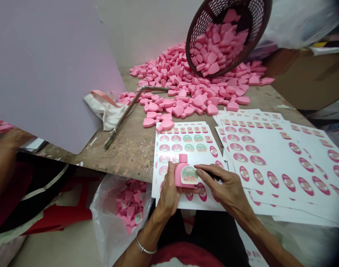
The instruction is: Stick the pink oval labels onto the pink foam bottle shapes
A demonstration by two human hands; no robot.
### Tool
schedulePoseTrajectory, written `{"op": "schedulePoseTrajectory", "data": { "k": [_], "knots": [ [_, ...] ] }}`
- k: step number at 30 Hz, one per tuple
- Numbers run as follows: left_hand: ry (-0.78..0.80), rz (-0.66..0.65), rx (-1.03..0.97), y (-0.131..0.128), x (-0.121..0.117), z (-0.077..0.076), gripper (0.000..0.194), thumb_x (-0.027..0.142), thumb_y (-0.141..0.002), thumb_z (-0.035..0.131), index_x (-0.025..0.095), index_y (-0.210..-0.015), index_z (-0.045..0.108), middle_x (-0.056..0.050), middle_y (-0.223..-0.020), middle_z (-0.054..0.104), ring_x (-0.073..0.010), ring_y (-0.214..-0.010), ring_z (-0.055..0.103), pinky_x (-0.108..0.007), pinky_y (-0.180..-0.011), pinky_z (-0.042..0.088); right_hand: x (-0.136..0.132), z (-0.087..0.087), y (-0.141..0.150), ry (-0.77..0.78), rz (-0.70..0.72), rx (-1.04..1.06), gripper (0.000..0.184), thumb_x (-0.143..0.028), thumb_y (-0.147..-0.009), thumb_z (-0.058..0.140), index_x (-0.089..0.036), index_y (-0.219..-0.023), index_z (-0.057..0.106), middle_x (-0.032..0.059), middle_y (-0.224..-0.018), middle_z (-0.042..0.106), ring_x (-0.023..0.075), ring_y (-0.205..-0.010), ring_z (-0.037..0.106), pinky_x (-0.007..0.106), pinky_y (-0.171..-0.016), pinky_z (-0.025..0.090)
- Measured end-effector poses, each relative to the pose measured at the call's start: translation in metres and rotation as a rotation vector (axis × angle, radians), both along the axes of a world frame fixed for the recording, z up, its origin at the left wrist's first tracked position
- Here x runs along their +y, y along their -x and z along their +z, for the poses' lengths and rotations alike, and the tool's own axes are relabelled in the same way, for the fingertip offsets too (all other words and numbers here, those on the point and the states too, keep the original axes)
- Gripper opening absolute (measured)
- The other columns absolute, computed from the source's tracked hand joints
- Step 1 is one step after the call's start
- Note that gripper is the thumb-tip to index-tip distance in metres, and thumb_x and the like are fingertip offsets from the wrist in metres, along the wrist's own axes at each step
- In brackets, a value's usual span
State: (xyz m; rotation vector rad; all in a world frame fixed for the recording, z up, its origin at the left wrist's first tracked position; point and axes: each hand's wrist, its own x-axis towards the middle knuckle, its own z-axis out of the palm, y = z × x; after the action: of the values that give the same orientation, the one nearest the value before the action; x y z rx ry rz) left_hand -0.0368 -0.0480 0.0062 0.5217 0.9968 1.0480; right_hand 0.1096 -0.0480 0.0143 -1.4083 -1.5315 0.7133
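My left hand (169, 193) is wrapped round a small pink heart-shaped bottle (183, 171), holding it upright above a sticker sheet (186, 142). A green and white oval sticker (189, 175) lies on the bottle's face. My right hand (227, 189) is closed beside it, its thumb pressed on the sticker's right edge; a thin dark object shows under its fingers, which I cannot make out. A silver bangle sits on my left wrist.
A heap of pink bottles (191, 89) covers the table's far side under a tilted brown basket (227, 33). More sticker sheets (283, 159) fan out right. A plastic bag (125, 207) of labelled bottles hangs at the table edge. Another person's arm (5, 155) is at left. A purple board (47, 66) leans left.
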Motion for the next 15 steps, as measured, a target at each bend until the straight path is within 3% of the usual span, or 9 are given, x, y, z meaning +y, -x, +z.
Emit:
{"op": "schedulePoseTrajectory", "data": {
  "k": [15],
  "knots": [
    [0.005, 0.041, -0.079, -0.0013, 0.0007, 0.0042, 0.053, 0.059, -0.090, 0.039, 0.013, -0.105, 0.063, -0.007, -0.086, 0.069, -0.0177, -0.075, 0.067, -0.027, -0.062, 0.058, -0.0008, 0.0011, 0.0112, -0.072, 0.013, -0.079, 0.016, -0.032, -0.084, 0.062, -0.021, -0.091, 0.072, 0.0039, -0.083, 0.071, 0.0169, -0.073, 0.063, 0.030, -0.066, 0.050]
  ]
}}
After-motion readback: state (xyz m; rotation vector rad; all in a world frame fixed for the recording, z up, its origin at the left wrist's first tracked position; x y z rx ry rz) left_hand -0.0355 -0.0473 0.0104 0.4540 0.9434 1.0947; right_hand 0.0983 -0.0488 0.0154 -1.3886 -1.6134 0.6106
